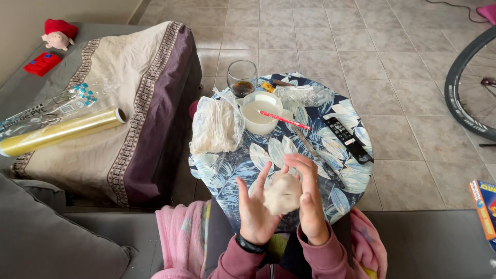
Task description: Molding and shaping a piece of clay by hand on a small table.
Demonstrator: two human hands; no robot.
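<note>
I see a pale lump of dough [282, 194] low in the centre of the frame, pressed between my hands above the near edge of the round leaf-patterned worktop [235, 163]. My left hand [254, 206] is spread open, palm against the lump; my right hand [310, 199] curves over its other side, fingers closing on it. Further up the frame stand a white bowl [260, 111], a bagged stack of flatbreads [214, 125], a glass [242, 77] and a remote control [347, 139].
</note>
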